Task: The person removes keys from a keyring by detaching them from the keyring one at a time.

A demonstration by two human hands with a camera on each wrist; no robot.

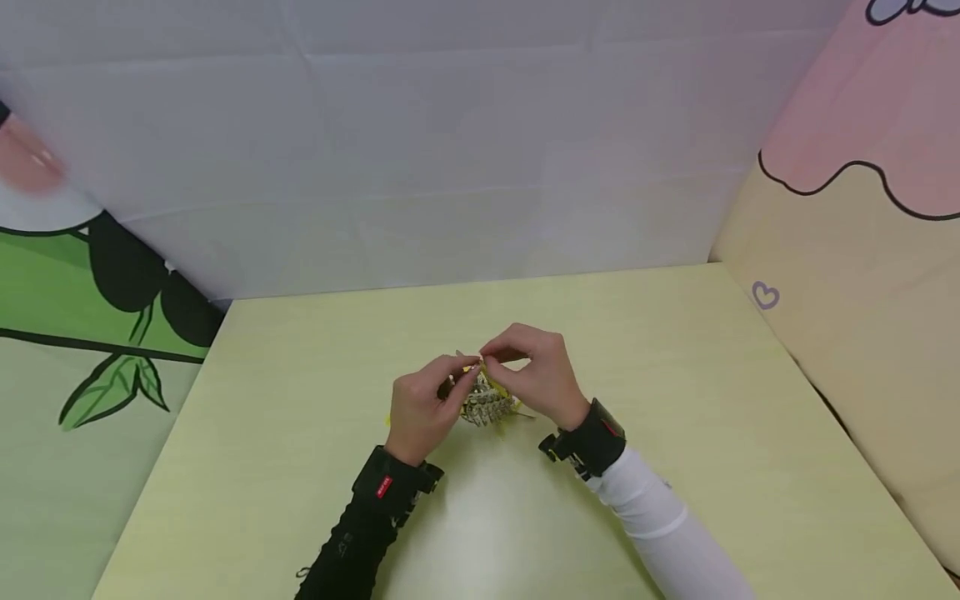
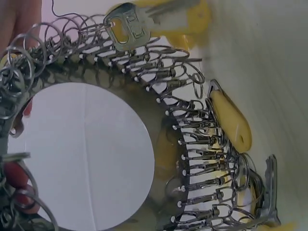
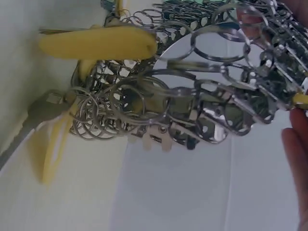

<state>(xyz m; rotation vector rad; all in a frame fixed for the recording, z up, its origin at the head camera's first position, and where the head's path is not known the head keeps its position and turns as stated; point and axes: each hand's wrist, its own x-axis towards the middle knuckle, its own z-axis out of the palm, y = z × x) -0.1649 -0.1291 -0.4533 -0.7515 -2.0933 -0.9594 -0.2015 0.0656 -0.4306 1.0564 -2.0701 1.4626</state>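
Note:
A large round key holder [image 2: 163, 154], a flat hoop hung with many small metal key rings [image 3: 183, 79], stands upright over the table between both hands. In the head view my left hand [image 1: 423, 408] pinches its top edge with thumb and forefinger. Fingertip to fingertip with it, my right hand [image 1: 536, 371] pinches the same spot, where a bit of yellow shows; I cannot tell which small part lies between its fingers. Keys hang from the rings, among them a silver key [image 2: 129, 26] and another key [image 3: 45, 108]. Yellow key tags [image 3: 96, 43] dangle beside them.
The pale yellow tabletop [image 1: 262, 467] stretches around the hands. A light grey backdrop [image 1: 450, 150] rises behind its far edge. Printed cloth walls flank both sides, with a green leaf pattern [image 1: 97, 392] at left and a pink and cream one [image 1: 840, 275] at right.

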